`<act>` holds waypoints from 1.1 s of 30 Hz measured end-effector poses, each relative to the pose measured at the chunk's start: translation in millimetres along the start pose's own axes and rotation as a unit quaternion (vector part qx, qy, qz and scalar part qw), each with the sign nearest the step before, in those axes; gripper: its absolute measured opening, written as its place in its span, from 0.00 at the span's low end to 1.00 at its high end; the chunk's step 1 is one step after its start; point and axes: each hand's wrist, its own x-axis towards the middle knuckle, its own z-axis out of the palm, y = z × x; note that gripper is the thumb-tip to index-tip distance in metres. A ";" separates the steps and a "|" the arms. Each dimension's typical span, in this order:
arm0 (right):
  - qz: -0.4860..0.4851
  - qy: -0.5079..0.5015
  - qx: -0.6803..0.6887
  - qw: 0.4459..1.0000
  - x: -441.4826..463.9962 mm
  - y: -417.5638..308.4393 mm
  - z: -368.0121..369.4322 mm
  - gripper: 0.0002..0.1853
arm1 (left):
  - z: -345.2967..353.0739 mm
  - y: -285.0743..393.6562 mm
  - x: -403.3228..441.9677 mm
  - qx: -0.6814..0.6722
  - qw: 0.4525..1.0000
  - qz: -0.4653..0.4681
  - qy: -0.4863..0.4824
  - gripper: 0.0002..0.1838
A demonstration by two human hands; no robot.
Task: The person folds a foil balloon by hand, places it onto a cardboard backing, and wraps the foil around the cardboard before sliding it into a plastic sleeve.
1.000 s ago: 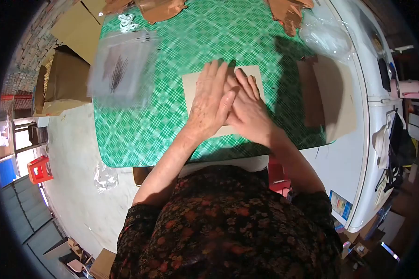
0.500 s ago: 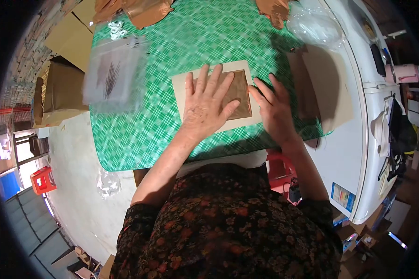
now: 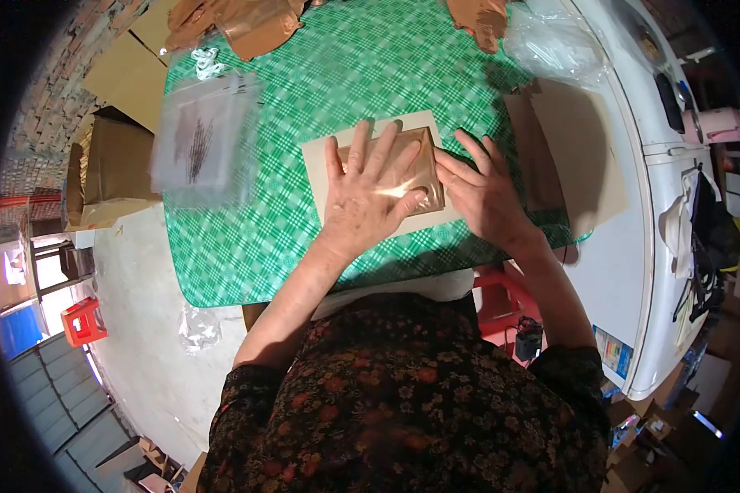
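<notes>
A shiny brown packet (image 3: pixel 426 173) lies on a cream board (image 3: pixel 313 156) on the green checked tablecloth (image 3: pixel 345 74). My left hand (image 3: pixel 368 193) is spread flat over the packet's left part, fingers apart, hiding much of it. At the packet's right edge rests my right hand (image 3: pixel 487 191), fingers apart, its index fingertip near the board's upper right side. Neither hand grips anything.
Clear plastic bags (image 3: pixel 201 140) lie on the left, with white cord (image 3: pixel 208 62) above. Brown wrapping (image 3: pixel 259 25) sits at the far edge. Clear film (image 3: pixel 555 45) and more board (image 3: pixel 588 156) are at the right. An open carton (image 3: pixel 119 168) stands left of the table.
My hands were together over the board; they have since parted. My right hand has moved right to the packet's edge, uncovering part of the brown packet.
</notes>
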 end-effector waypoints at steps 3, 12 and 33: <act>-0.009 0.000 0.024 1.000 1.3 1.7 -1.1 0.23 | 1.7 0.4 0.4 0.005 1.000 -0.008 -0.018 0.38; -0.044 -0.022 0.074 0.996 -0.8 4.1 1.5 0.19 | 1.6 1.0 1.5 -0.008 0.999 -0.019 -0.026 0.37; 0.079 0.088 0.256 0.959 6.0 2.4 6.0 0.19 | -2.8 4.9 4.6 0.001 0.999 -0.033 -0.044 0.40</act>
